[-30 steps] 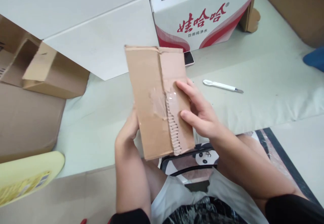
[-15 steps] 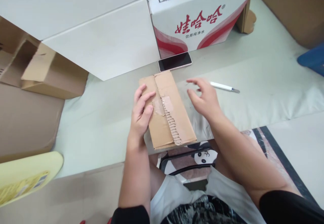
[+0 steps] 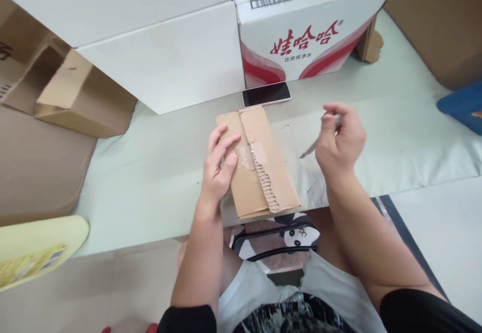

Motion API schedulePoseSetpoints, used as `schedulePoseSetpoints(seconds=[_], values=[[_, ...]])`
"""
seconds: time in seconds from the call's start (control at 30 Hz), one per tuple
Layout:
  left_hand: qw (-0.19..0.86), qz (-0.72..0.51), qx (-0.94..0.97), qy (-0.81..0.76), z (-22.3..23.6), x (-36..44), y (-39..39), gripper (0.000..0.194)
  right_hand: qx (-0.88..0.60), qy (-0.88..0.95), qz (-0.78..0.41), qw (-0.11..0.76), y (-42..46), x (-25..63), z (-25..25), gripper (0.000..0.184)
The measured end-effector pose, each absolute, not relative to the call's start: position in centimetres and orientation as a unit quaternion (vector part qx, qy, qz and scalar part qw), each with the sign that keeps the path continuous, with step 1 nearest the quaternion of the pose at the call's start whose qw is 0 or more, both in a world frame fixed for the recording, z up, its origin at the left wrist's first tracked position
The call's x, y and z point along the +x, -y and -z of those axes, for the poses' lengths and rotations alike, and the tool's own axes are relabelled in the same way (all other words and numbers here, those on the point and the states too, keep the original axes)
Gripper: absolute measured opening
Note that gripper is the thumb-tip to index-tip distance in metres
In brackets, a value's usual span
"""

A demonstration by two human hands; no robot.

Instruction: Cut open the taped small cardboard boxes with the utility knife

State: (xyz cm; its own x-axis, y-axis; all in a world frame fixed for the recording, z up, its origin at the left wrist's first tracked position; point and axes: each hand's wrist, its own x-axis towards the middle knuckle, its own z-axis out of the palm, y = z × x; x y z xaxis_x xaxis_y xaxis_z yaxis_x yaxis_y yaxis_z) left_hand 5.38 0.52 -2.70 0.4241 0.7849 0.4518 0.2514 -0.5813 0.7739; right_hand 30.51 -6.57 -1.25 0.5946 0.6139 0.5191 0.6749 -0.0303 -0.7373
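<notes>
A small flat cardboard box (image 3: 263, 172) lies on the pale cloth near the front edge, its top seam torn into a ragged corrugated strip with clear tape across it. My left hand (image 3: 220, 167) grips the box along its left side, thumb and fingers resting on the top. To the right of the box, my right hand (image 3: 341, 139) is closed around a craft knife (image 3: 309, 150). Its blade points down and left, apart from the box, and most of the handle is hidden by my fingers.
A phone (image 3: 266, 94) lies just behind the box, in front of a white and red carton (image 3: 297, 46). Large white boxes (image 3: 161, 62) stand behind to the left. Brown cartons (image 3: 86, 102), a yellow container (image 3: 41, 247) and a blue object (image 3: 461, 104) are at the sides.
My right hand has moved right and picked up the craft knife from the cloth, turning its blade toward the box. My left hand stays on the box. The view has shifted slightly.
</notes>
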Motion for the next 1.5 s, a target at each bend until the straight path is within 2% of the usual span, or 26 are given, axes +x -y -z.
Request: schedulePoseSetpoints(seconds=[0.1, 0.17, 0.3, 0.33, 0.47, 0.57, 0.67, 0.73, 0.83, 0.9, 1.0, 1.1, 1.17, 1.23, 1.33, 1.4, 1.5], values=[[0.298, -0.423, 0.787, -0.336, 2.6, 6.3, 0.2, 0.043, -0.613, 0.355, 0.005, 0.706, 5.9, 29.5, -0.1, 0.019], [0.294, -0.421, 0.790, -0.335, 2.6, 6.5, 0.6, 0.043, -0.558, 0.296, -0.034, 0.774, 5.7, 29.7, -0.8, 0.010], [0.291, -0.413, 0.793, -0.340, 2.6, 6.4, 0.7, 0.045, -0.479, 0.266, -0.146, 0.824, 7.3, 32.0, -2.2, 0.008], [0.291, -0.411, 0.793, -0.343, 2.5, 6.3, 0.7, 0.045, -0.460, 0.272, -0.183, 0.826, 8.0, 32.5, -2.6, 0.013], [0.276, -0.436, 0.789, -0.333, 1.1, 6.4, 1.4, 0.037, -0.444, 0.339, -0.276, 0.782, 10.2, 32.6, -4.3, 0.044], [0.237, -0.464, 0.811, -0.264, -1.1, 6.9, 2.5, 0.032, -0.476, 0.399, -0.296, 0.726, 10.9, 31.4, -5.1, 0.050], [0.220, -0.437, 0.854, -0.175, -2.8, 7.8, 3.7, 0.044, -0.461, 0.412, -0.309, 0.722, 11.3, 30.5, -5.7, 0.048], [0.211, -0.425, 0.868, -0.149, -3.3, 8.3, 4.3, 0.033, -0.407, 0.404, -0.334, 0.748, 11.4, 29.9, -6.3, 0.051], [0.201, -0.438, 0.866, -0.132, -3.2, 8.6, 4.7, 0.009, -0.334, 0.362, -0.394, 0.776, 11.3, 28.8, -7.2, 0.069], [0.200, -0.453, 0.859, -0.131, -3.1, 8.7, 4.8, 0.007, -0.302, 0.331, -0.411, 0.794, 11.0, 27.9, -7.4, 0.063], [0.210, -0.474, 0.844, -0.137, -3.0, 8.6, 4.7, 0.009, -0.291, 0.338, -0.415, 0.793, 10.5, 26.7, -7.1, 0.036], [0.218, -0.486, 0.833, -0.146, -2.9, 8.4, 4.5, 0.015, -0.387, 0.390, -0.461, 0.696, 10.5, 25.8, -6.6, 0.020], [0.214, -0.489, 0.831, -0.156, -2.8, 8.2, 4.4, 0.018, -0.459, 0.408, -0.491, 0.618, 10.8, 25.5, -6.6, 0.021], [0.215, -0.492, 0.823, -0.184, -2.5, 8.0, 4.3, 0.021, -0.484, 0.399, -0.525, 0.575, 11.1, 25.5, -6.5, 0.031], [0.250, -0.482, 0.801, -0.254, -1.9, 7.7, 4.1, 0.041, -0.467, 0.364, -0.548, 0.592, 11.1, 25.8, -6.2, 0.040], [0.271, -0.461, 0.794, -0.290, -1.4, 7.6, 4.0, 0.054, -0.470, 0.355, -0.526, 0.614, 10.8, 26.0, -5.8, 0.033], [0.280, -0.431, 0.800, -0.310, -1.0, 7.7, 4.0, 0.055, -0.526, 0.382, -0.470, 0.597, 10.5, 25.8, -5.4, 0.012]])
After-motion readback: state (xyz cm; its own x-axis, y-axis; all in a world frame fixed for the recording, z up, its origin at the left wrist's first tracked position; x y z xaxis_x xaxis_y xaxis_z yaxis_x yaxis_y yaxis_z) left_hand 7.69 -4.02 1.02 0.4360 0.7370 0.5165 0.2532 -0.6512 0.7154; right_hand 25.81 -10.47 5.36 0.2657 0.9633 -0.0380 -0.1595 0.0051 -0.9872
